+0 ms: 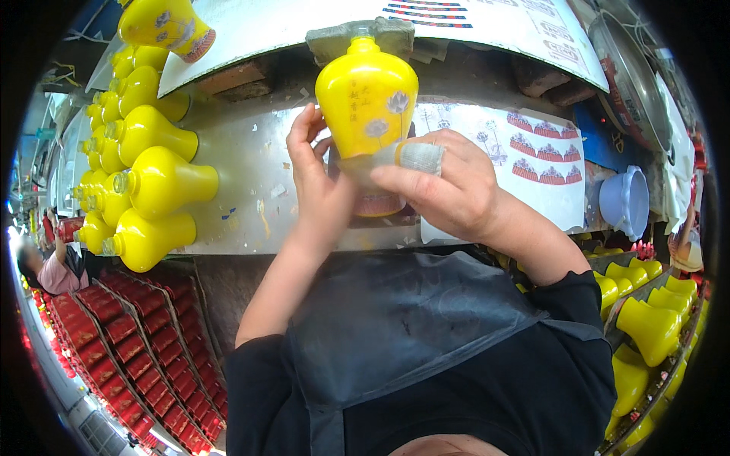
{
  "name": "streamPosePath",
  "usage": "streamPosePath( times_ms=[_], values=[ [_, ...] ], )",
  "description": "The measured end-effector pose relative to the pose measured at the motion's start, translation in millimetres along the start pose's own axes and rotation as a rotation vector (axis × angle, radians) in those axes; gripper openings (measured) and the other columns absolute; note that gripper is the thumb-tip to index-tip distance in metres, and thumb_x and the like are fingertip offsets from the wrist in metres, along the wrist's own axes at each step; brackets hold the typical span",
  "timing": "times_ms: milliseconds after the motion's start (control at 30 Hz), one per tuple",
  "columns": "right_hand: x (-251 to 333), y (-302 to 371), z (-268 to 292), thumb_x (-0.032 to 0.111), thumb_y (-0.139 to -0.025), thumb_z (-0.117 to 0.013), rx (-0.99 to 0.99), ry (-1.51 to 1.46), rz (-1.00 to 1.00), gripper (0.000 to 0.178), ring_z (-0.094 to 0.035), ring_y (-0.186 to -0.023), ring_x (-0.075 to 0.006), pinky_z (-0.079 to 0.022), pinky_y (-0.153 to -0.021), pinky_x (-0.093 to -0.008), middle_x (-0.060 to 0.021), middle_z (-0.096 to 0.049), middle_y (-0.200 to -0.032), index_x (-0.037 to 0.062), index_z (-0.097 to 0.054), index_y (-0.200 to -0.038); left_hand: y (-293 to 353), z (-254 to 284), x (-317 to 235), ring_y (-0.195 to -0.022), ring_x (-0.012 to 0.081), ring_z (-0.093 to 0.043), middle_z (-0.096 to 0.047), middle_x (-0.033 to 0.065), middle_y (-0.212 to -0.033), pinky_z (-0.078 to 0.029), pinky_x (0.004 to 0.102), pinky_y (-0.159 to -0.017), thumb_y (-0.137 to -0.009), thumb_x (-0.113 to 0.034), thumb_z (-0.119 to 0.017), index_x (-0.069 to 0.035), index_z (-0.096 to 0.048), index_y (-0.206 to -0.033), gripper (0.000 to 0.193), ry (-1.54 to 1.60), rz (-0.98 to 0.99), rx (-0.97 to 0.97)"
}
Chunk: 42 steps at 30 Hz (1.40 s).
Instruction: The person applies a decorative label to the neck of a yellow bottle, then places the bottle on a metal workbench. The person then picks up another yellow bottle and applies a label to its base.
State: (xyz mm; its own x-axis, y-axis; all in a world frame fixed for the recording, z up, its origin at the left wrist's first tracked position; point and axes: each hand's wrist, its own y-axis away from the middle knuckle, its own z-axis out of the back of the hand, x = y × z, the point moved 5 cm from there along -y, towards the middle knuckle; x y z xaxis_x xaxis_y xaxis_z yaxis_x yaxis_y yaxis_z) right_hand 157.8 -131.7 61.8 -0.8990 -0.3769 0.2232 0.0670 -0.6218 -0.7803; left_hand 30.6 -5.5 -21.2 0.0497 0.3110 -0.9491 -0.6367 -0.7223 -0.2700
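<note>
A glossy yellow bottle (366,83) with printed grey flowers and dark lettering lies with its neck against a grey padded block (327,47). My left hand (313,171) is curled along the bottle's left side, steadying it; its thumb is blurred. In my right hand (456,182), pinched between thumb and fingers, is a flat scraper-like piece with a grey wrapped grip (422,158). Its pale end is smeared by motion across the lower body of the bottle. Near the bottle's base runs a reddish patterned band (379,205), partly hidden by my hands.
Several plain yellow bottles (167,182) lie stacked at left; a decorated one (163,26) is above them. Printed transfer sheets (544,194) and a light-blue tub (625,201) are at right. Red items fill racks (129,342) lower left, more yellow bottles (650,330) lower right. A person (57,266) is far left.
</note>
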Motion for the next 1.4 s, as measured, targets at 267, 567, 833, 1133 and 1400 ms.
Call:
streamPosePath(
  times_ms=[267, 567, 833, 1133, 1400],
  values=[
    [-39.5, 8.6, 13.3, 0.003, -0.074, -0.08, -0.162, 0.179, -0.187, 0.031, -0.07, -0.08, -0.0271, -0.057, -0.071, -0.035, -0.0094, -0.075, -0.1, 0.0122, -0.074, -0.103, 28.8, 0.9, -2.0, -0.14, 0.0327, -0.041, -0.032, 0.0196, -0.151, -0.042, 0.0483, -0.114, -0.075, -0.029, -0.092, -0.005, -0.022, -0.157, 0.11, 0.138, -0.081, 0.188],
    [-49.3, 18.1, 3.6, 0.003, -0.082, -0.078, -0.268, 0.056, -0.367, 0.034, -0.066, -0.067, -0.0239, -0.054, -0.06, -0.036, -0.0059, -0.073, -0.088, 0.0118, -0.074, -0.115, 41.4, -0.4, 9.9, -0.143, 0.0303, -0.042, -0.033, 0.015, -0.157, -0.042, 0.047, -0.116, -0.069, -0.017, -0.098, -0.01, -0.018, -0.161, 0.123, -0.06, -0.1, 0.161],
    [6.3, 27.3, -1.4, 0.007, -0.076, -0.079, -0.038, -0.083, -0.022, 0.036, -0.069, -0.077, -0.0223, -0.056, -0.066, -0.0342, -0.0038, -0.069, -0.086, 0.0169, -0.078, -0.111, 44.1, 3.0, 19.6, -0.15, 0.0333, -0.039, -0.038, 0.0213, -0.161, -0.034, 0.0446, -0.123, -0.069, -0.006, -0.092, 0.001, -0.019, -0.162, 0.119, 0.262, 0.174, 0.158],
    [0.6, 36.1, 4.2, -0.005, -0.067, -0.083, -0.099, -0.056, -0.152, 0.04, -0.072, -0.081, -0.0291, -0.059, -0.073, -0.0361, -0.0098, -0.076, -0.093, 0.0089, -0.076, -0.104, 37.4, 7.5, 19.9, -0.146, 0.0327, -0.044, -0.042, 0.023, -0.158, -0.035, 0.0438, -0.122, -0.075, -0.006, -0.087, 0.004, -0.019, -0.161, 0.11, 0.184, 0.118, 0.206],
    [-22.9, 39.0, 5.3, -0.001, -0.074, -0.082, -0.166, 0.043, -0.413, 0.036, -0.065, -0.069, -0.0251, -0.053, -0.063, -0.0348, -0.0069, -0.076, -0.093, 0.0116, -0.076, -0.107, 34.3, 3.9, 20.1, -0.143, 0.0296, -0.048, -0.041, 0.0178, -0.159, -0.041, 0.0425, -0.118, -0.085, 0.006, -0.077, -0.004, -0.016, -0.164, 0.101, 0.119, 0.101, 0.269]
  ],
)
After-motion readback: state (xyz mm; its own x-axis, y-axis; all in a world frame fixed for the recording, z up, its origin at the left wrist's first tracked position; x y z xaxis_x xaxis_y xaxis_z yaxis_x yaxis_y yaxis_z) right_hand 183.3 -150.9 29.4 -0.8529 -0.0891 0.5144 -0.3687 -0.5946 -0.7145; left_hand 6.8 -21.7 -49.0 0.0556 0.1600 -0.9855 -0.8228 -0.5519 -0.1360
